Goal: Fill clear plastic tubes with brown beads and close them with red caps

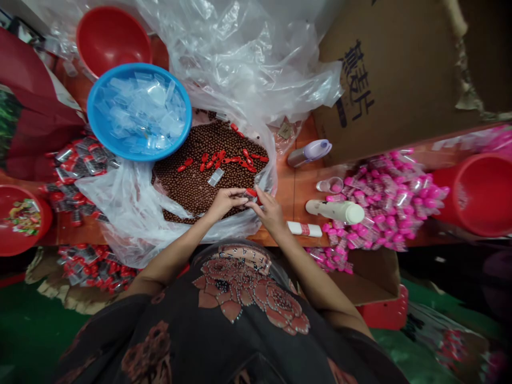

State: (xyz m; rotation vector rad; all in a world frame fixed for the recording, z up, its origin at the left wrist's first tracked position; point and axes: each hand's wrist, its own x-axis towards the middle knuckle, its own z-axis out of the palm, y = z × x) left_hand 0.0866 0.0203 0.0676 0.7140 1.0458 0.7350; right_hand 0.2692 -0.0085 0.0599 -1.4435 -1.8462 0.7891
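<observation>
Between my two hands is a small clear container with a red cap (250, 192), held over the near right edge of a heap of small brown balls (180, 186). My left hand (227, 202) pinches its left side. The fingers of my right hand (272, 212) close on its right side, thumb below. Whether the cap is fully seated I cannot make out. Several loose red caps (218, 157) lie on the balls, along with a clear empty container (216, 176). A clear plastic bag (156, 200) spreads under and around the heap.
A blue basin (91, 120) of clear containers stands behind left, beside a red bowl (114, 40). Red-capped filled containers (76, 181) pile up at left. At right are a lilac-lidded bottle (310, 153), a pale cylinder (336, 211), pink-capped containers (392, 197) and a large carton (396, 80).
</observation>
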